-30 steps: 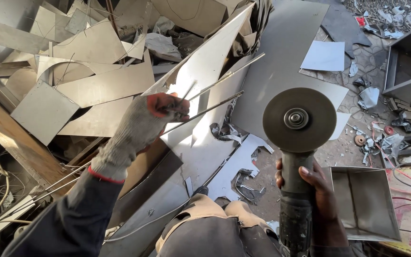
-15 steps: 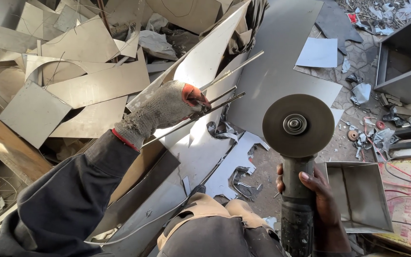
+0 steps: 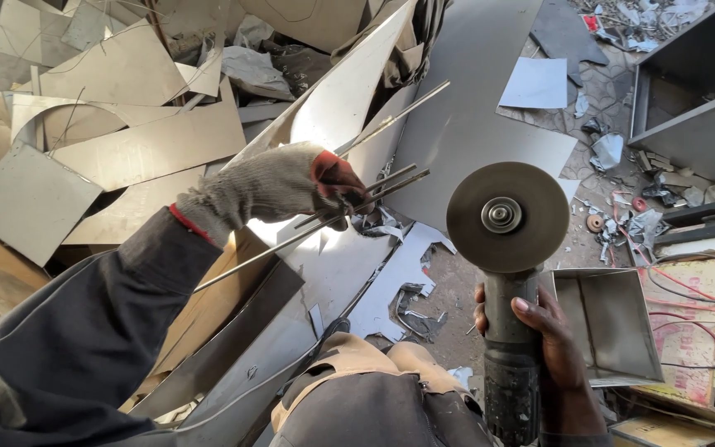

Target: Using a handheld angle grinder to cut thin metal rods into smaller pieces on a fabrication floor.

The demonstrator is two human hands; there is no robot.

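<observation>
Rods [image 3: 374,186]: thin, straight, grey steel, a small bundle fanning apart at the far end; left hand [image 3: 291,182] has its grip closed tight around them near mid-length, ends sticking out both sides, angled up toward the right; glove is coarse grey knit with red-dipped fingertips and a red cuff edge; dark sleeve behind it.

Right hand [image 3: 552,356], bare, grip wrapped fully around the black, scuffed body of an angle grinder [image 3: 508,331]; grinder stands upright, flat round disc [image 3: 506,217] facing the camera, dull brown-grey abrasive face with a shiny metal hub nut at centre; disc sits just right of the rod tips, apart from them.

Below the rods: large bright sheet-metal panel [image 3: 473,116], smooth, slightly reflective, with ragged cut-outs [image 3: 391,273] along its lower edge; heap of bent, flat offcuts [image 3: 126,141] top left, matte grey, sharp-cornered; tan board [image 3: 208,306] under the left forearm; folded open metal tray [image 3: 606,323], trapezoid, just beside the right hand; grey metal box [image 3: 688,99] top right.

No bench; everything lies on the floor [image 3: 589,240]; dusty paved ground, littered with small scraps, shavings and red wire at right; daylight, hard shadows.
</observation>
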